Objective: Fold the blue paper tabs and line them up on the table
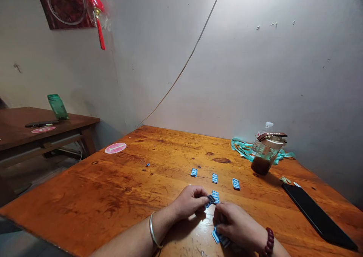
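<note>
My left hand (193, 202) pinches a small blue card with a dark face (210, 200) between thumb and fingers. Just beyond it, a little stack of blue-and-white cards (215, 195) lies on the table. Close to its right, my right hand (231, 221) is closed, fingers curled, with more small blue cards (215, 236) showing beneath its fingers. Whether these are fully lifted or touch the tabletop, I cannot tell. Farther back lie three similar card stacks, a left one (194, 172), a middle one (214, 178) and a right one (235, 184).
On the wooden table (170, 143) stand a tumbler of brown liquid (263, 158) and a clear bottle (259, 138), beside a turquoise strap (241, 149). A black tablet-like slab (317, 215) lies right. A pink number sticker (115, 148) marks the left; another table (17, 126) stands beyond.
</note>
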A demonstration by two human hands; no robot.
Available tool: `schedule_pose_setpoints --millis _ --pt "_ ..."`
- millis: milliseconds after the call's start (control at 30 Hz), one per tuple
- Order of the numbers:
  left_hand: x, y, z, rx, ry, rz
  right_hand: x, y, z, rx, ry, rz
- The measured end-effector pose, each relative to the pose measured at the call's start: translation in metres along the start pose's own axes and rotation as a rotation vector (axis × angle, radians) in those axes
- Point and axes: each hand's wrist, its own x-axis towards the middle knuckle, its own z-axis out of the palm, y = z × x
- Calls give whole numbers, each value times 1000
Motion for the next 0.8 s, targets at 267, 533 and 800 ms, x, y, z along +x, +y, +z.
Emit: schedule_pose_setpoints --millis 267,533,800 --pt "-1 2 1 -9 9 -6 -2 -1 2 26 41 4" --pt "0 3 1 -30 -10 -7 7 10 9 197 133 -9" --pt "0 3 0 -117 0 -29 11 1 2 672 233 -37"
